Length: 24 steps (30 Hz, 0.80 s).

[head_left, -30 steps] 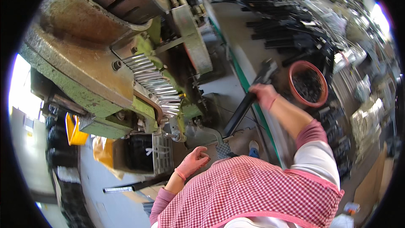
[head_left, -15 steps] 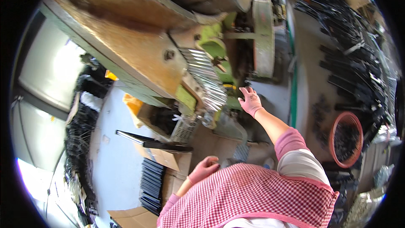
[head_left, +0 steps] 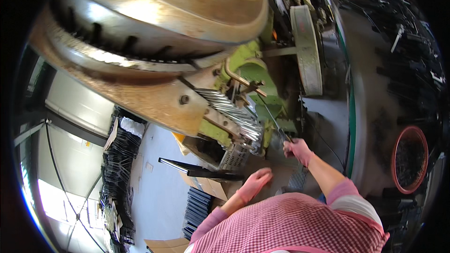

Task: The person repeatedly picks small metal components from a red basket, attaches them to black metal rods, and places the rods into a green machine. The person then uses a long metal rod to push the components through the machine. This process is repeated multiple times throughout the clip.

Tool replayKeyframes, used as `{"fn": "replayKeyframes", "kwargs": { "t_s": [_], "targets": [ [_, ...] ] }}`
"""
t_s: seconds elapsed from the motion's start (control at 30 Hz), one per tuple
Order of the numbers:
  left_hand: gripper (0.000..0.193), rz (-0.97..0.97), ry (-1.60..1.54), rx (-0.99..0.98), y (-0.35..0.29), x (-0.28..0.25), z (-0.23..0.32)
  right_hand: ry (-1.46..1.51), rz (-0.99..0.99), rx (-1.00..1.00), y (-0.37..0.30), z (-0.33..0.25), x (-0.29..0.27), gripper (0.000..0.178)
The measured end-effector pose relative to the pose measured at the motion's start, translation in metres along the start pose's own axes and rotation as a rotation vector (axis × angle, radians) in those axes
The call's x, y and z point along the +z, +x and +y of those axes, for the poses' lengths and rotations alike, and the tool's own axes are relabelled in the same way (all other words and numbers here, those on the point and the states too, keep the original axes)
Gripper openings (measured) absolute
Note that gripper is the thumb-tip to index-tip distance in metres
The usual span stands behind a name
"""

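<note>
The right hand is clenched round the handle of a thin rod, which runs up from the fingers into the green press, its tip lost among the parts there. The left hand hangs loose and holds nothing, its fingertips just above a long dark blade lying past them. A rack of bright pieces sits beyond the knuckles. My guess: the poking is under way, no piece lifted out yet
</note>
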State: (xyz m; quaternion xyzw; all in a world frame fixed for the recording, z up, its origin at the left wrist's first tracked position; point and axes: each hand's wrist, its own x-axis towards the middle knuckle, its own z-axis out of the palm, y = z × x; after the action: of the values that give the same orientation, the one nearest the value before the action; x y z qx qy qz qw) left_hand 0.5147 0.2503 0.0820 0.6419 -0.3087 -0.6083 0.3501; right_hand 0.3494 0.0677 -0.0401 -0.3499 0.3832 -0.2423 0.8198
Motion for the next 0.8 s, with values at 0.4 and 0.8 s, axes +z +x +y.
{"fn": "replayKeyframes", "kwargs": {
  "t_s": [0.4,0.8],
  "targets": [
    [0.031,-0.186,0.387,1.321,-0.04,0.113,0.162,0.111,-0.569,-0.553,-0.219,-0.117,0.031,0.028],
    [0.035,0.199,0.061,1.278,-0.074,0.106,0.206,0.362,-0.754,-0.435,-0.214,-0.161,0.11,0.034]
  ]
}}
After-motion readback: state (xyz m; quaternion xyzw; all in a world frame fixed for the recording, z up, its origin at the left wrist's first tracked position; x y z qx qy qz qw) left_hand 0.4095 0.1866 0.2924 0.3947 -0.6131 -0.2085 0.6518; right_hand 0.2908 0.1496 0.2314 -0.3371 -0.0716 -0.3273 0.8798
